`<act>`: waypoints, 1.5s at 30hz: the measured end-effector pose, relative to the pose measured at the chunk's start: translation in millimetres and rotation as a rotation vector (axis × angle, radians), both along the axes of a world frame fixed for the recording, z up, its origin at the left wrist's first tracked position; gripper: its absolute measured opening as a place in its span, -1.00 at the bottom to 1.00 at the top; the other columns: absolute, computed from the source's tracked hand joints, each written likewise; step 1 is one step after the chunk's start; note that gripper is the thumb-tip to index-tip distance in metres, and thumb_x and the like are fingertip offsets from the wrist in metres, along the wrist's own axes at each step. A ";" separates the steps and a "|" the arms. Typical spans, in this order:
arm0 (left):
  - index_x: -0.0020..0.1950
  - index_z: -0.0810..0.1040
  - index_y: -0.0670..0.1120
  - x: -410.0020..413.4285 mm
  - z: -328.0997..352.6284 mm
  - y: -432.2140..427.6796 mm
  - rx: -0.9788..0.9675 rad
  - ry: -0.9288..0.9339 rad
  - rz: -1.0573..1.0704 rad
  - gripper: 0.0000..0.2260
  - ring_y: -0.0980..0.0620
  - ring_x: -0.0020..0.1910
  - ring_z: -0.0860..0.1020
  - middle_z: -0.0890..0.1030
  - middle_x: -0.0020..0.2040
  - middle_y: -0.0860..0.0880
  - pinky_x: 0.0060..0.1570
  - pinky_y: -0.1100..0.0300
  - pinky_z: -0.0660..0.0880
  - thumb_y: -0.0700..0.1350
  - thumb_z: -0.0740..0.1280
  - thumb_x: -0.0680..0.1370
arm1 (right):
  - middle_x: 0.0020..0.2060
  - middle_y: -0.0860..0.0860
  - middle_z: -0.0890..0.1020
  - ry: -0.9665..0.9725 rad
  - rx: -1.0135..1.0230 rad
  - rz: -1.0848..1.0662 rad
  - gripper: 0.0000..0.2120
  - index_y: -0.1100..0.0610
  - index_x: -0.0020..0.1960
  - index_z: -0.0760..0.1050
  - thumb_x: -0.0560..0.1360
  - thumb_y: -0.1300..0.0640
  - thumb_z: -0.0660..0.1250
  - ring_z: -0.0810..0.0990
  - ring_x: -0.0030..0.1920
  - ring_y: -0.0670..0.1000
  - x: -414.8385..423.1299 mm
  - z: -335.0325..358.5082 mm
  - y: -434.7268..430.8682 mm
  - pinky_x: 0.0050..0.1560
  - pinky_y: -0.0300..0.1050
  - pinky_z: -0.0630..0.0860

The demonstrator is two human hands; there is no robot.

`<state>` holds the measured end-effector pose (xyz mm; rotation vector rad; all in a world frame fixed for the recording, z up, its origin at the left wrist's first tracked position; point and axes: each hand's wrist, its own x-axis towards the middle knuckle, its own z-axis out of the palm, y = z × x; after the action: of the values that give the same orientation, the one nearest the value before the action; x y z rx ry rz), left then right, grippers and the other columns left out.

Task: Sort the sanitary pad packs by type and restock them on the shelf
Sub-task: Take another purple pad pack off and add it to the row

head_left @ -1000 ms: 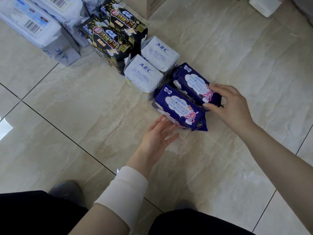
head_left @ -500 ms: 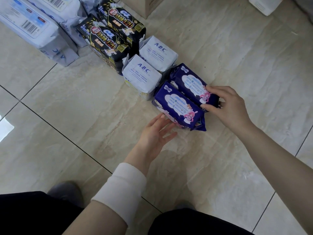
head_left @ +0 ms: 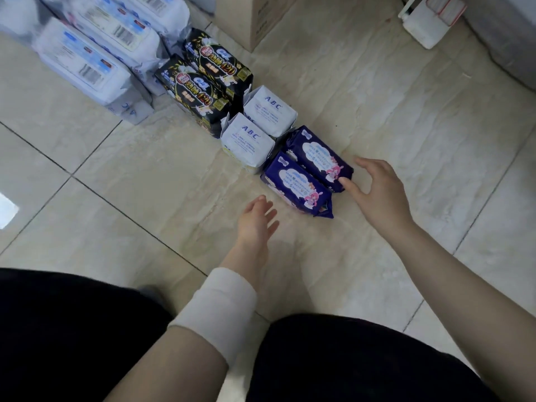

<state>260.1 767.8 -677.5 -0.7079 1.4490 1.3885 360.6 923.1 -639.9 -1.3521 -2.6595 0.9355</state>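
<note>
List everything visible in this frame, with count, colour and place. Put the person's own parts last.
purple packs: 2, purple with white panels, side by side on the floor, centre.
ABC packs: 2, white with blue lettering, just behind the purple ones.
black packs: 2, black with gold print, behind the ABC packs.
large packs: at least 3, white and pale blue, top left; the rest cut off.
box: 1, brown cardboard, top centre.
white object: 1, white with red trim, top right; unclear what.
floor: beige marbled tiles.
left hand: open, off the packs, white sleeve.
right hand: open, a fingertip at the far purple pack's end.
legs: dark trousers, bottom edge.
</note>
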 end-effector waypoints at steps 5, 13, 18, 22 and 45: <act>0.29 0.38 -0.15 -15.7 140.4 -6.5 -0.033 0.094 -0.155 -0.73 0.02 0.08 0.47 0.48 0.09 -0.03 0.11 0.11 0.42 -0.10 0.15 0.62 | 0.24 0.11 0.46 -0.078 -0.108 -0.054 -0.56 0.16 0.33 0.39 0.50 0.04 0.32 0.39 0.28 0.07 -12.4 122.7 -34.6 0.19 -0.16 0.31; 0.24 0.49 -0.06 -35.4 385.2 -6.6 -0.088 0.239 -0.318 -0.74 0.04 0.10 0.52 0.55 0.06 0.00 0.21 0.13 0.42 -0.14 0.18 0.58 | 0.13 0.18 0.52 -0.088 -0.108 -0.045 -0.71 0.31 0.17 0.46 0.54 0.13 0.26 0.42 0.20 0.13 -29.0 385.6 -73.9 0.13 0.01 0.36; -0.11 0.49 -0.06 -41.1 535.1 -4.7 0.061 0.277 -0.330 -0.80 0.03 -0.22 0.45 0.47 -0.23 -0.01 -0.29 0.26 0.34 -0.26 0.11 0.58 | 0.23 0.08 0.46 -0.042 -0.044 -0.092 -0.64 0.17 0.29 0.41 0.53 0.08 0.26 0.38 0.28 0.05 -35.7 526.7 -87.0 0.20 -0.07 0.33; 0.09 0.53 -0.07 -54.0 623.5 -16.8 0.134 0.431 -0.454 -0.81 0.13 -0.21 0.57 0.58 -0.09 -0.03 -0.21 0.30 0.41 -0.21 0.17 0.58 | 0.23 0.08 0.47 0.084 0.041 -0.245 -0.61 0.16 0.32 0.40 0.52 0.09 0.29 0.41 0.27 0.05 -40.5 606.5 -104.2 0.20 -0.20 0.28; 0.27 0.45 -0.03 -105.2 837.4 7.1 0.383 1.096 -0.757 -0.74 0.12 0.11 0.46 0.51 0.12 0.09 -0.15 0.45 0.38 -0.15 0.19 0.59 | 0.17 0.10 0.52 0.502 0.342 -0.418 -0.66 0.20 0.25 0.47 0.49 0.15 0.35 0.52 0.14 0.12 -38.8 800.8 -90.0 0.19 -0.02 0.44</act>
<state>154.9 774.8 159.8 0.9393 1.8479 1.3685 321.8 833.1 161.0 -1.3018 -1.9524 0.6254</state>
